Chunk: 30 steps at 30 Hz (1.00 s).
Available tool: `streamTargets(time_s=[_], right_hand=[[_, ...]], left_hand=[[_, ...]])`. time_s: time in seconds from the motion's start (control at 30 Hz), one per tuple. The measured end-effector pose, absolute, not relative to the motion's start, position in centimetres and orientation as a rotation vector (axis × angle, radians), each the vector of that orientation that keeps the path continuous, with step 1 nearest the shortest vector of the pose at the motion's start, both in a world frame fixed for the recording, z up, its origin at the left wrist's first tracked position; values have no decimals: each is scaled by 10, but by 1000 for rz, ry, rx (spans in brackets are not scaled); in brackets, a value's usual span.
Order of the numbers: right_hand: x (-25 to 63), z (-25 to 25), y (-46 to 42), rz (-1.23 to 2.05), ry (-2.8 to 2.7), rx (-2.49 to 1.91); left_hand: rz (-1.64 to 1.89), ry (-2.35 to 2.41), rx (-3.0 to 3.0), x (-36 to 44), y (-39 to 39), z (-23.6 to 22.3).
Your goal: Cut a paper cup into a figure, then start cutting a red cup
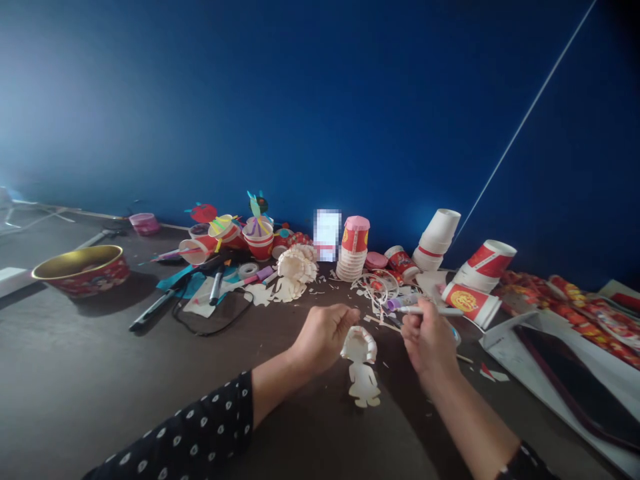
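Note:
A doll-shaped figure cut from pale paper (364, 383), with curled rolls around its head, lies on the dark table between my hands. My right hand (427, 343) grips a white marker pen (445, 311), held nearly level to the right of the figure. Just left of the figure's head, my left hand (323, 337) is closed with its fingers pressed together; whatever they may hold is hidden. Behind it stands a frilly cream paper piece (296, 270) over flat cut paper shapes.
Paper cups (354, 243) stand stacked at the back, with more stacks (437, 237) to the right. A red bowl (83, 283) sits at left, near scissors, markers (217, 287) and a black cord. White cable and paper scraps lie mid-table. A phone (575, 380) rests at right.

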State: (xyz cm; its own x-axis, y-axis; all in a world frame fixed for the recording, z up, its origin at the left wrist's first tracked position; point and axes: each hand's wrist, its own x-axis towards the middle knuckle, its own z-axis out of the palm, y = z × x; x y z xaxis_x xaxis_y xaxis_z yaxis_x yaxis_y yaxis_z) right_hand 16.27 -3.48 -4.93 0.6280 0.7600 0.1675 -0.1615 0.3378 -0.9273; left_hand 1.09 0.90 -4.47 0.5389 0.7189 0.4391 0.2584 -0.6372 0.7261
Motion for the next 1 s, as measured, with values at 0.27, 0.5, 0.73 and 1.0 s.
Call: streamTargets(time_s=[0.27, 0.5, 0.73, 1.0], right_hand=[[147, -61, -44, 749, -744, -1131], [157, -62, -50, 761, -1030, -1318], [159, -68, -48, 691, -1178, -1369], [158, -79, -42, 542, -1314, -1460]], left_hand=[[1000, 823, 1705, 13, 34, -68], [901, 797, 2062, 5, 34, -63], [645, 700, 2423, 0, 16, -57], [516, 863, 2515, 5, 15, -64]])
